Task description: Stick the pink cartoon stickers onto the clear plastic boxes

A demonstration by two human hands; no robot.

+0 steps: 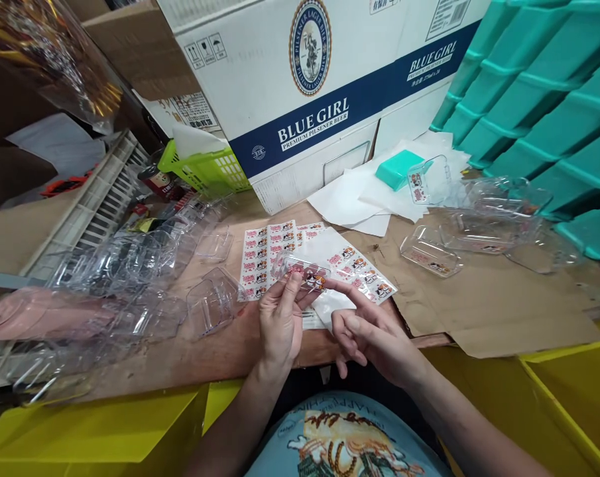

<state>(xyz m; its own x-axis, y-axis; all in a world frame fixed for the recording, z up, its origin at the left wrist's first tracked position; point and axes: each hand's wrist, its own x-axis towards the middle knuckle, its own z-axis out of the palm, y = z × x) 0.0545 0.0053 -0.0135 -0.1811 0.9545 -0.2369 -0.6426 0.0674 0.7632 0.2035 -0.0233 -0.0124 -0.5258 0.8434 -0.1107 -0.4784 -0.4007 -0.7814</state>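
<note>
My left hand (pixel 282 318) grips a clear plastic case (pixel 307 270) with a cartoon cat sticker on its face, the thumb lying over the front. The index finger of my right hand (pixel 366 331) reaches to the right end of that case, at the sticker's edge; its other fingers curl loosely with nothing in them. Behind the case, sheets of cat stickers (pixel 254 255) lie fanned out on the wooden table. A white backing sheet (pixel 324 248) partly covers them.
Empty clear cases (pixel 213 301) are heaped at left around a pink bottle (pixel 46 315). Stickered cases (pixel 431 255) lie on cardboard at right. A beer carton (pixel 324 126) stands behind, with a green basket (pixel 205 165) to its left and teal boxes (pixel 543 119) stacked right.
</note>
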